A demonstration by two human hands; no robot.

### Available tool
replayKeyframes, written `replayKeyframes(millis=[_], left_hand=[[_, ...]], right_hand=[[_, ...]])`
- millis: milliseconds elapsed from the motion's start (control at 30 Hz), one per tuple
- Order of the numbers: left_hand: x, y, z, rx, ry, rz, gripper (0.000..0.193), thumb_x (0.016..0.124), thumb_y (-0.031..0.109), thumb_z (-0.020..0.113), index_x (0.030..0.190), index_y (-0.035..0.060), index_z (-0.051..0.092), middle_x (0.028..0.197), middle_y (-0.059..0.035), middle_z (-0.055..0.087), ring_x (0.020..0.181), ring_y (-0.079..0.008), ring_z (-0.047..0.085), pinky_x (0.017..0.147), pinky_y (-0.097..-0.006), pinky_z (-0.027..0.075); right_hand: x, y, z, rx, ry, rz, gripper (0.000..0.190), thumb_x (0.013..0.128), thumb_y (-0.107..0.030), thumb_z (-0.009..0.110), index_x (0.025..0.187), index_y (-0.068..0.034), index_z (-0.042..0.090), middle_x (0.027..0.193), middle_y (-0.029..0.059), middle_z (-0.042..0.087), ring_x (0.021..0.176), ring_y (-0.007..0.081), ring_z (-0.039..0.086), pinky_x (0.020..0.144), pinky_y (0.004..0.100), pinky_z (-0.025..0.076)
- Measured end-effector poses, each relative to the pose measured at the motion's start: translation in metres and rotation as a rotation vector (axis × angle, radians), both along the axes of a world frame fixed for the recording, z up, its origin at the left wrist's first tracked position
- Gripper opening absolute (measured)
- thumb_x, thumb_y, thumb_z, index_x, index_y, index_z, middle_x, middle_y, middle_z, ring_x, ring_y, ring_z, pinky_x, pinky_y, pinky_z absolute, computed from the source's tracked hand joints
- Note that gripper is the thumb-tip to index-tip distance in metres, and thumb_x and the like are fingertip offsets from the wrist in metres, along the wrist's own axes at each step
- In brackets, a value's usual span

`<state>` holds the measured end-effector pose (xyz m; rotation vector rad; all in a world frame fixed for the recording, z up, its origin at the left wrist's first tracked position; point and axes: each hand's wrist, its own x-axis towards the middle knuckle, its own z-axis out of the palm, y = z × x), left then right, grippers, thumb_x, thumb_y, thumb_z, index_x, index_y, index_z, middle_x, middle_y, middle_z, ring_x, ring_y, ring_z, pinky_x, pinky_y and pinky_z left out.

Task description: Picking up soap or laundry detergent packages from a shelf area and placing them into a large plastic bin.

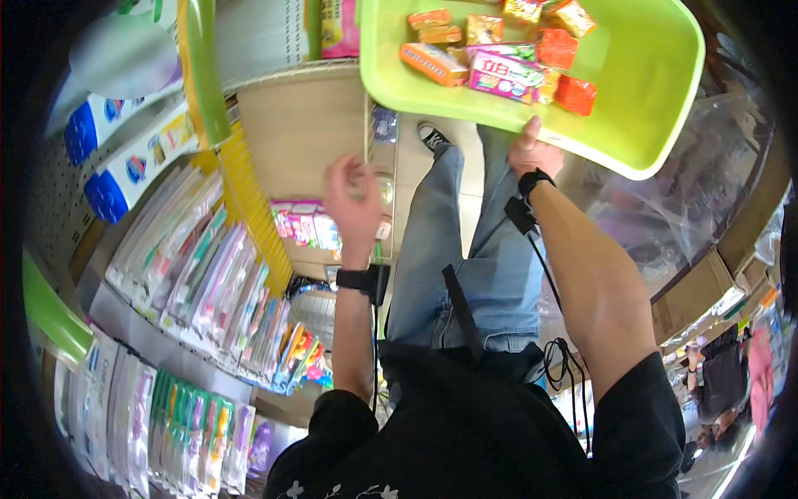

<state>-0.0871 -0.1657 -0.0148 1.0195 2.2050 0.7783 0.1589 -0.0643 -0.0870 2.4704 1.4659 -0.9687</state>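
My right hand [537, 153] grips the near rim of a lime-green plastic basin [636, 81], thumb over the edge. Inside the basin lie several wrapped soap bars, among them a purple-and-white pack [506, 76], an orange box [433, 63] and a red-orange pack [576, 95]. My left hand [354, 193], slightly blurred, hovers above a shelf to the left of my legs. Its fingers are curled and apart, with nothing visible in them. Just below and left of it, a row of pink-and-white packs [303, 223] sits on the brown shelf board [299, 137].
Packaged toothbrushes [206, 280] crowd the shelves at left, below blue-capped tubes [140, 165]. A yellow rack divider [252, 193] stands beside my left hand. Clear plastic wrap [673, 193] and a cardboard box [698, 299] lie at right. Another person [720, 374] is at lower right.
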Motion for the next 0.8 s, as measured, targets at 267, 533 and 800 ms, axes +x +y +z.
replayKeyframes(millis=[267, 533, 800], left_hand=[[-0.060, -0.195, -0.065, -0.767, -0.213, 0.866, 0.098, 0.073, 0.038, 0.079, 0.138, -0.0120, 0.026, 0.128, -0.0248, 0.047, 0.117, -0.0308, 0.047, 0.099, -0.0392, 0.039], [-0.021, -0.188, -0.104, -0.920, -0.227, 1.062, 0.137, 0.049, 0.060, 0.083, 0.143, -0.0059, 0.007, 0.138, -0.0335, 0.026, 0.130, -0.0393, 0.031, 0.101, -0.0421, 0.039], [-0.026, -0.163, -0.030, -0.472, -0.224, 1.174, 0.099, 0.068, 0.022, 0.079, 0.143, 0.0084, 0.016, 0.106, -0.0165, 0.043, 0.088, -0.0236, 0.053, 0.063, -0.0300, 0.051]], right_hand=[[0.010, -0.006, -0.008, 0.015, -0.060, -0.037, 0.078, 0.089, -0.065, 0.015, 0.131, -0.011, 0.052, 0.129, 0.0205, 0.055, 0.118, 0.0398, 0.051, 0.098, 0.0467, 0.040], [0.016, -0.002, -0.011, -0.029, -0.123, -0.041, 0.077, 0.090, -0.063, 0.016, 0.131, -0.008, 0.051, 0.127, 0.0228, 0.055, 0.116, 0.0419, 0.052, 0.098, 0.0476, 0.041], [0.008, -0.009, -0.017, 0.015, -0.074, 0.018, 0.072, 0.091, -0.061, 0.017, 0.132, -0.011, 0.050, 0.131, 0.0187, 0.053, 0.117, 0.0400, 0.050, 0.098, 0.0469, 0.041]])
